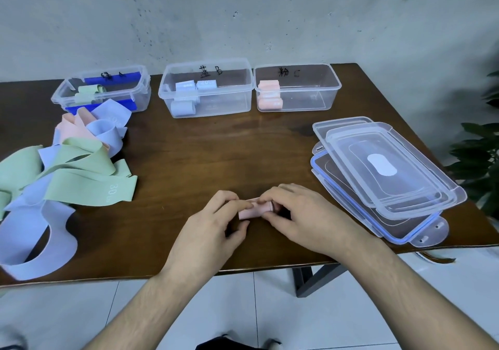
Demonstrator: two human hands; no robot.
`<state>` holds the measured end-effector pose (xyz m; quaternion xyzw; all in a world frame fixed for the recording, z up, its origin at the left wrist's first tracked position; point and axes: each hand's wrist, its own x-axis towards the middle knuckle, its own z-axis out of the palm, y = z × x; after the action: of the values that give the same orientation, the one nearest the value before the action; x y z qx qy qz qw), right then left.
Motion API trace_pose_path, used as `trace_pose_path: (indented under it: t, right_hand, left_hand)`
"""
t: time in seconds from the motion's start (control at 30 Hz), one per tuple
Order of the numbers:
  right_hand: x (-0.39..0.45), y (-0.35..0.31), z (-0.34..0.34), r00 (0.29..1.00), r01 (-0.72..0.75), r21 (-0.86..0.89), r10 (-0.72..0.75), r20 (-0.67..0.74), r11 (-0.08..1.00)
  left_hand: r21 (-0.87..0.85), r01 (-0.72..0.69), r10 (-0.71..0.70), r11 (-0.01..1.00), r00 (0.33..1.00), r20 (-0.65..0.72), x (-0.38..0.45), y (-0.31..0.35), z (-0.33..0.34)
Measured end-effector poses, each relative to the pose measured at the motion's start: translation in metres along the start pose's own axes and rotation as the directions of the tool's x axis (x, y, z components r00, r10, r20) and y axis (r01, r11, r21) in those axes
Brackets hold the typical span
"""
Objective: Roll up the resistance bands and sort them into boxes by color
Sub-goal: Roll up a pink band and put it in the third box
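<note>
Two hands (259, 218), cylindrical pink roll (253, 210)

You're in a plain room, likely a home, stained wall (243, 12), tiled floor (337, 309), wooden table (216, 144), hand-labelled boxes (206, 90), leafy plant (480, 144) at your right.

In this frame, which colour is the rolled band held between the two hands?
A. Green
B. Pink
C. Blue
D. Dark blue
B: the small roll pinched between the left hand and the right hand at the table's near edge is pale pink, matching the rolls in the right-most box.
</note>
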<state>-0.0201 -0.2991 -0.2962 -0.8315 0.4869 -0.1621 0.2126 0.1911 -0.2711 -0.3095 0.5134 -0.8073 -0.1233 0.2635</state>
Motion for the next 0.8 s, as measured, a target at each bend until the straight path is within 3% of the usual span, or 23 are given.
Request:
trace_pose_path:
  t: [0.5, 0.8]
  right_hand:
    - [0.012, 0.004, -0.004, 1.000, 0.007, -0.027, -0.007, 0.018, 1.000]
    - [0.026, 0.004, -0.010, 0.998, 0.051, -0.118, -0.047, 0.041, 0.992]
  left_hand:
    - [0.085, 0.052, -0.055, 0.995, 0.998, 0.025, 0.015, 0.002, -0.001]
    - [0.027, 0.199, -0.201, 0.980, 0.976, 0.088, 0.026, 0.004, -0.003]
